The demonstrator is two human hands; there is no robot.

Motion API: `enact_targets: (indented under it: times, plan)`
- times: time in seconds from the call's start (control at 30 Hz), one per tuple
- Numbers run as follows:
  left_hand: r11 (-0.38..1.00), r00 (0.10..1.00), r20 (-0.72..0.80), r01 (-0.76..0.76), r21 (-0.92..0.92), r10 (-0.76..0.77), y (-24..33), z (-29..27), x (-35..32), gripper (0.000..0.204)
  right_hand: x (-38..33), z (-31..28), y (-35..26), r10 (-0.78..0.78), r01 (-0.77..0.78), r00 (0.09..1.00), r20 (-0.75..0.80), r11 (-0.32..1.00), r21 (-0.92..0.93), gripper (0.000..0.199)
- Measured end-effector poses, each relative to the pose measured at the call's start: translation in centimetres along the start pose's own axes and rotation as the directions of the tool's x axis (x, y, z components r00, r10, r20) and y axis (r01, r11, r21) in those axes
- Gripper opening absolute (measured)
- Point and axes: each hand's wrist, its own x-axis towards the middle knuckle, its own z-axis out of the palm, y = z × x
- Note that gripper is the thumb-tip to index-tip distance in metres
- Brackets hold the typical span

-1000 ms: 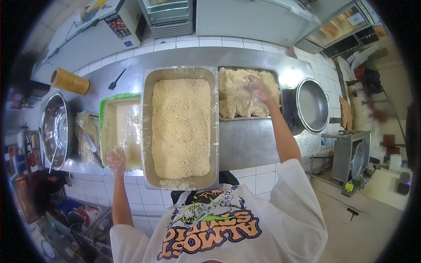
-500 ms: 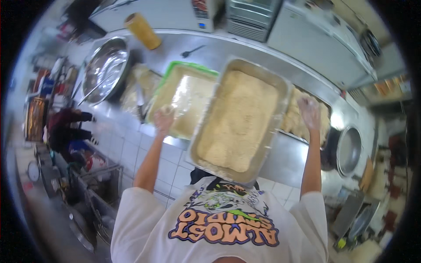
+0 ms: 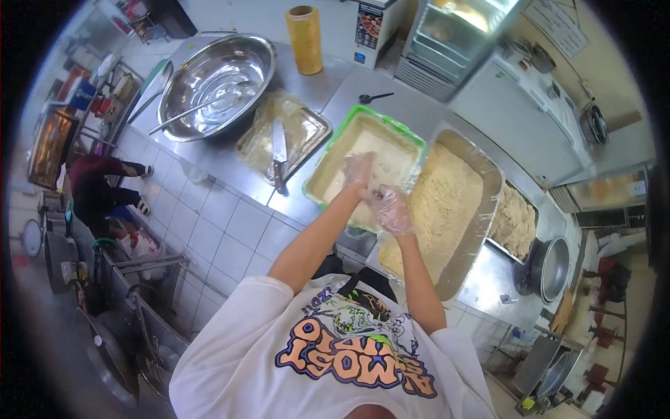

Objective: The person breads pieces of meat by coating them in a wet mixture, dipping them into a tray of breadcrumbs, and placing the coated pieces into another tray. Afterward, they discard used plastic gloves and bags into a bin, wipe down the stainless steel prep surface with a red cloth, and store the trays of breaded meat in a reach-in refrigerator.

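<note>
Item: our left hand (image 3: 359, 170), in a clear glove, fingers loosely spread over the green tray (image 3: 412, 142), which holds a pale batter. A second ago it hung at the counter edge; it has come up over the tray.

Item: our right hand (image 3: 391, 209), gloved likewise, fingers curled as if pinching something small at the tray's near rim, touching the left wrist. What it pinches we cannot tell. A second ago it reached far out to the dough tray (image 3: 518, 222); it has crossed back past the crumb pan (image 3: 444, 206). We judge a piece is being brought to the batter, though none shows clearly.

Item: crumb pan, long, steel, film-lined, full of pale crumbs, just right of the green tray.

Item: dough tray, beyond the crumb pan, heaped with pale lumps.

Item: knife (image 3: 279, 152), lying in a film-covered flat tray (image 3: 310, 129), left of the green tray.

Item: steel bowl (image 3: 216, 70), large, with a long utensil inside.

Item: yellow roll (image 3: 305, 38), upright at the counter's back.

Item: black spoon (image 3: 375, 97), behind the green tray.

Item: pot (image 3: 551, 269), beyond the dough tray.
</note>
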Motion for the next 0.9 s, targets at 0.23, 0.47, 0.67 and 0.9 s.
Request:
enact_targets:
  times: [0.23, 0.47, 0.67, 0.9]
  plan:
    - [0.851, 0.938, 0.293, 0.304, -0.428, -0.187, 2.4, -2.7, -3.1, 0.027, 3.8, 1.3, 3.1, -0.567, 0.396, 0.776, -0.277, 0.779, -0.487, 0.023]
    - [0.798, 0.903, 0.340, 0.401, -0.449, -0.263, 3.2, -2.1, -3.4, 0.015, 5.0, 0.1, 3.2, -0.667, 0.539, 0.722, -0.182, 0.708, -0.457, 0.026]
    - [0.858, 0.979, 0.142, 0.197, -0.474, -0.146, 3.9, -2.4, -6.0, 0.025, 8.8, -0.2, 5.7, -0.582, 0.364, 0.749, -0.316, 0.761, -0.537, 0.026]
    - [0.914, 0.951, 0.308, 0.107, -0.391, 0.020, 9.0, -9.4, -11.4, 0.055, 11.3, -3.4, 4.8, -0.358, 0.175, 0.829, -0.430, 0.896, -0.409, 0.029]
